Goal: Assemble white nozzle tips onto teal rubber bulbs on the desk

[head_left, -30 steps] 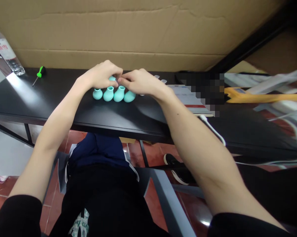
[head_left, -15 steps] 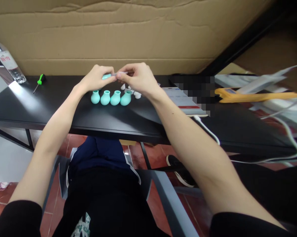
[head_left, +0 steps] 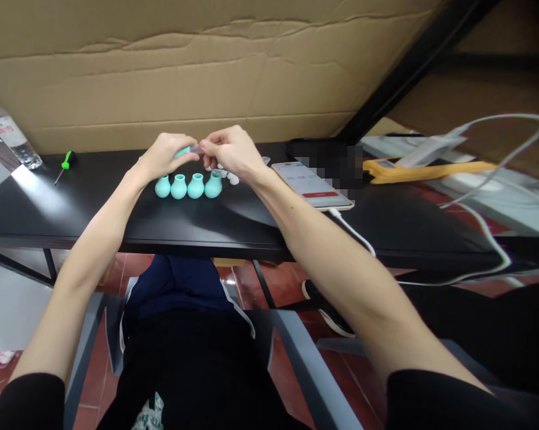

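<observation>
Above the table, my left hand [head_left: 167,156] is closed around a turquoise rubber bulb [head_left: 182,152], mostly covered by the fingers. A translucent plastic tube [head_left: 194,149] sticks out of the bulb's right end. My right hand [head_left: 234,150] pinches the free end of that tube between thumb and fingers. Just below my hands, several more turquoise bulbs [head_left: 196,187] stand in a row with their open necks up. Small white pieces [head_left: 232,178] lie behind the right end of the row, partly hidden by my right hand.
A phone [head_left: 311,186] with a white cable [head_left: 354,230] lies to the right. Beyond it is a yellow tool-like object [head_left: 425,171]. On the left are a green-and-black screwdriver [head_left: 65,162] and a water bottle [head_left: 12,134]. Cardboard [head_left: 184,77] stands behind the black table [head_left: 94,206].
The tube's thin end stretched past my right fingertips before; now the fingertips sit at its end, close to my left hand. The view has shifted slightly, moving the table's contents left.
</observation>
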A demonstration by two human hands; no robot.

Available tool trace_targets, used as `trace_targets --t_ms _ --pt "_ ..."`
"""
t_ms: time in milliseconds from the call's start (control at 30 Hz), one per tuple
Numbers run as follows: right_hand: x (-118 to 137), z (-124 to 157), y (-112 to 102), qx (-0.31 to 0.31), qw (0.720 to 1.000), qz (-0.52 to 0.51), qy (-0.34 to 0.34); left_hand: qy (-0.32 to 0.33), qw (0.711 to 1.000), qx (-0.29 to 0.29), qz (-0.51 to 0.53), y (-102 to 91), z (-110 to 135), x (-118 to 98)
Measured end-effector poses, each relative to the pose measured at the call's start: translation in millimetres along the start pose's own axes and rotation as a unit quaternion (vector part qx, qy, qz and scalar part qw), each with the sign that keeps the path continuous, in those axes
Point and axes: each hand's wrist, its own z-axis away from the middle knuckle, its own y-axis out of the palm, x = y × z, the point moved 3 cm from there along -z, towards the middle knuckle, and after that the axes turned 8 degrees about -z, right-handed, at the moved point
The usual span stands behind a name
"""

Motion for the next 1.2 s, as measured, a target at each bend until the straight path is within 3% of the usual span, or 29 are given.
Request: trace_targets --t_ms 133,267,367,500,600,667,767,900,1067,1200 --pt "4 -2 2 -0.006 1.0 0.005 0.001 -0.009 1.0 -0.018 0.011 -7.9 0 -5" --pt "-2 -14 7 -0.06 0.997 -0.054 -0.013 -0.042 0.997 -0.055 0.044 -16.2 2 -7" --pt "-23 -31 6 -0.132 0.981 -0.133 -0.056 -0.054 0.991 -0.084 0.091 -18.7 4 -1" --pt "-66 -52 -9 -0.247 0.937 -0.226 -0.102 -0.079 0.981 -0.134 0.113 -18.9 5 18" --pt "-88 -55 -21 -0.314 0.916 -0.228 -0.101 -0.112 0.978 -0.153 0.083 -18.7 8 32" --pt "-90 -54 -22 -0.325 0.918 -0.209 -0.091 -0.131 0.98 -0.136 0.062 -17.9 11 39" --pt "-78 -50 -14 -0.29 0.938 -0.173 -0.078 -0.14 0.988 -0.059 0.027 -15.3 16 47" --pt "-56 -46 3 -0.194 0.97 -0.126 -0.071 -0.125 0.99 0.05 -0.034 -11.7 21 54" --pt "-48 -47 20 -0.077 0.995 -0.05 -0.042 -0.129 0.985 0.103 -0.054 -7.7 22 64" --pt "-51 -49 24 -0.047 0.998 -0.038 -0.027 -0.129 0.983 0.123 -0.047 -5.7 23 64"
